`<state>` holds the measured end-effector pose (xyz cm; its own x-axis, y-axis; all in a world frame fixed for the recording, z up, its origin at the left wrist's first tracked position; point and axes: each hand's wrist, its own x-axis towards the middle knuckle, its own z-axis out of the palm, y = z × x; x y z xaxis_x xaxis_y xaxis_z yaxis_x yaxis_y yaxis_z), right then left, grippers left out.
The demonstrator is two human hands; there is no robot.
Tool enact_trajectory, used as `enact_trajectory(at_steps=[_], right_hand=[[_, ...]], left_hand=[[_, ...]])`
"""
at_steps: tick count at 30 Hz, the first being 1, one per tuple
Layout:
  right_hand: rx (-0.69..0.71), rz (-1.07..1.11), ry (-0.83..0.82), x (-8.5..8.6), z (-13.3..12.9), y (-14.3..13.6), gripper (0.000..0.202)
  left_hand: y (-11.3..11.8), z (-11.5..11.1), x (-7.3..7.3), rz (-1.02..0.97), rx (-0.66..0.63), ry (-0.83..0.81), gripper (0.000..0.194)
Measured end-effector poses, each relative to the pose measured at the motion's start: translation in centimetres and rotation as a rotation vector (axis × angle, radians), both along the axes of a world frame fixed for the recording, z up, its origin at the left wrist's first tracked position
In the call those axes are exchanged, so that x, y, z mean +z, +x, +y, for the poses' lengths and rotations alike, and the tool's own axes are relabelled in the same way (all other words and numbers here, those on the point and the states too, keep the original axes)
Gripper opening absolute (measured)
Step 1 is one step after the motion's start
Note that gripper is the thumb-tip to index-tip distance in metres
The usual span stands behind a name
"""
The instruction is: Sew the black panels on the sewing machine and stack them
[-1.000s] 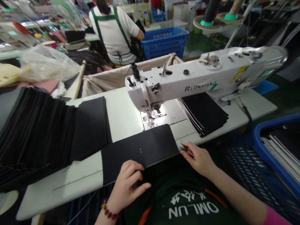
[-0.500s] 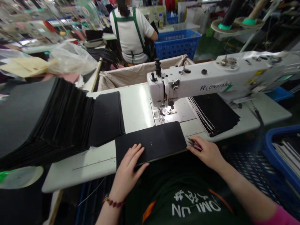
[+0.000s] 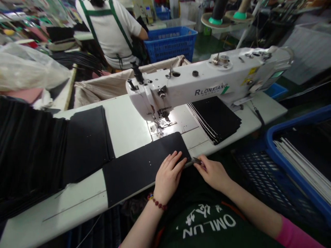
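Note:
A black rectangular panel (image 3: pixel 139 168) lies along the front edge of the sewing table, just before the needle area. My left hand (image 3: pixel 170 172) rests on its right part, palm down with the fingers stretched out. By the panel's right corner, my right hand (image 3: pixel 213 172) is closed around small thread snips (image 3: pixel 200 162); their pointed metal tip and a bit of pink handle show. The tip points at the panel's corner, and whether it touches I cannot tell. Behind the panel stands the white sewing machine (image 3: pixel 178 82), its lamp lighting the needle plate (image 3: pixel 165 125).
Black panels are stacked at the left (image 3: pixel 28 148), with a smaller pile (image 3: pixel 86 144) beside them. Light-edged black pieces (image 3: pixel 214 117) lie under the machine arm. A blue basket (image 3: pixel 271 137) with more pieces stands at the right. Beyond the table a person (image 3: pixel 111 34) sits near another blue basket (image 3: pixel 170 44).
My left hand has slid from the panel's left part to its right part, near the corner. My right hand stays by that corner with the snips. The view has turned to the right.

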<state>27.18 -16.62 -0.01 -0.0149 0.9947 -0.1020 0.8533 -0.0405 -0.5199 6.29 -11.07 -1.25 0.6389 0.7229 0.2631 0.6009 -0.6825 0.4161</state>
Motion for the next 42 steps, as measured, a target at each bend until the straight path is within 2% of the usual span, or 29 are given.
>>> enact_trajectory(at_steps=[21, 24, 28, 30, 36, 42], right_hand=[[0.004, 0.062, 0.014, -0.4, 0.2, 0.2, 0.015], [-0.027, 0.177, -0.003, -0.8, 0.2, 0.1, 0.016], [-0.109, 0.566, -0.080, -1.6, 0.2, -0.3, 0.025], [-0.132, 0.638, -0.097, -1.7, 0.1, -0.4, 0.027], [-0.064, 0.204, -0.003, -0.9, -0.3, 0.2, 0.014], [-0.036, 0.087, 0.023, -0.6, -0.5, 0.5, 0.015]], left_hand=[[0.5, -0.2, 0.1, 0.009, 0.022, -0.030, 0.040], [0.5, -0.2, 0.1, 0.004, 0.026, -0.031, 0.039], [0.6, -0.1, 0.3, 0.000, 0.032, -0.046, 0.037], [0.8, 0.0, 0.5, -0.004, 0.042, -0.058, 0.034], [2.2, 0.3, 1.5, -0.017, 0.123, -0.098, 0.018], [3.8, 0.7, 1.9, 0.022, 0.102, -0.144, 0.006]])
